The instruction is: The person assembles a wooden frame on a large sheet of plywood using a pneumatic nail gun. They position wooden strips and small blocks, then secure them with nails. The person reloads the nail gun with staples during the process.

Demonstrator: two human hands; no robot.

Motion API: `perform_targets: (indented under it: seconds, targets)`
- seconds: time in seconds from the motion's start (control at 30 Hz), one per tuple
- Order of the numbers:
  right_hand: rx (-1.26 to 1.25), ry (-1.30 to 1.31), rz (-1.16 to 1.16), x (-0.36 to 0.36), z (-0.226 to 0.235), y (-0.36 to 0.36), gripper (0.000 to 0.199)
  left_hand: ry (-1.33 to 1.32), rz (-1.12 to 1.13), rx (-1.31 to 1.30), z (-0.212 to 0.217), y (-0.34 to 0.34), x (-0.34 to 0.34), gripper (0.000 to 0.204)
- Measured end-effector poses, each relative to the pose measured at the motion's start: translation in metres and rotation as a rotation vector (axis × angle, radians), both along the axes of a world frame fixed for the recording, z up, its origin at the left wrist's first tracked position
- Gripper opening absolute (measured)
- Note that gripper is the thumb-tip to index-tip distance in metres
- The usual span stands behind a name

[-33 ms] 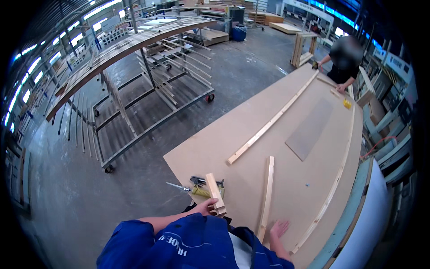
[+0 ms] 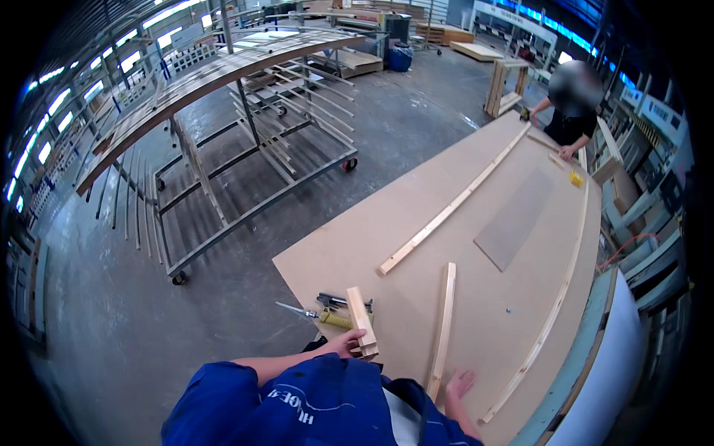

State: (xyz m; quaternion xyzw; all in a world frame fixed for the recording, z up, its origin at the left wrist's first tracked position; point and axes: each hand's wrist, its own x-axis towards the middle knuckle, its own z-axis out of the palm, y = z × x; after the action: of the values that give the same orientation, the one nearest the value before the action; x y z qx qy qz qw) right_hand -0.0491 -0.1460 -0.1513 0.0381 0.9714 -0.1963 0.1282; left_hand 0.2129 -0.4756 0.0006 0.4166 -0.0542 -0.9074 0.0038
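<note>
My left hand (image 2: 344, 344) is closed around the near end of short pale wood blocks (image 2: 359, 314), held at the board's near left corner. Beside and partly behind them lies a caulking gun (image 2: 335, 320) with a yellow-green tube, its pale nozzle pointing left; a dark tool next to it is partly hidden. My right hand (image 2: 460, 382) rests with fingers spread on the large brown board (image 2: 401, 305), holding nothing. Just left of that hand, a wooden strip (image 2: 443, 327) runs away from me. A longer strip (image 2: 513, 375) curves along the board's right side.
Another long strip (image 2: 454, 204) and a thin grey-brown panel (image 2: 512, 223) lie farther along the board. At its far end a co-worker (image 2: 571, 123) has both hands near the strips, by a yellow object (image 2: 576, 178). A wheeled metal rack (image 2: 245, 149) stands at left.
</note>
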Motion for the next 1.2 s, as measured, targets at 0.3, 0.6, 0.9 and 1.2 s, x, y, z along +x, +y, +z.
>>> perform_targets:
  seconds: [0.3,0.6,0.9,1.2]
  targets:
    - [-0.379,0.126,0.081,0.122,0.020,-0.016,0.046,0.189,-0.112,-0.044,-0.006,-0.033,-0.041,0.046]
    - [-0.267,-0.017,-0.125,0.219,0.059,-0.041,0.054,-0.219,-0.342,-1.282,0.000,-0.149,-0.027,0.079]
    - [-0.415,-0.103,-0.100,0.281,0.129,-0.095,0.052,-0.550,-0.417,-1.787,-0.110,-0.293,-0.012,0.100]
    - [-0.277,-0.084,-0.134,0.314,0.115,-0.103,0.052,-0.945,-0.875,-2.140,-0.149,-0.303,-0.032,0.118]
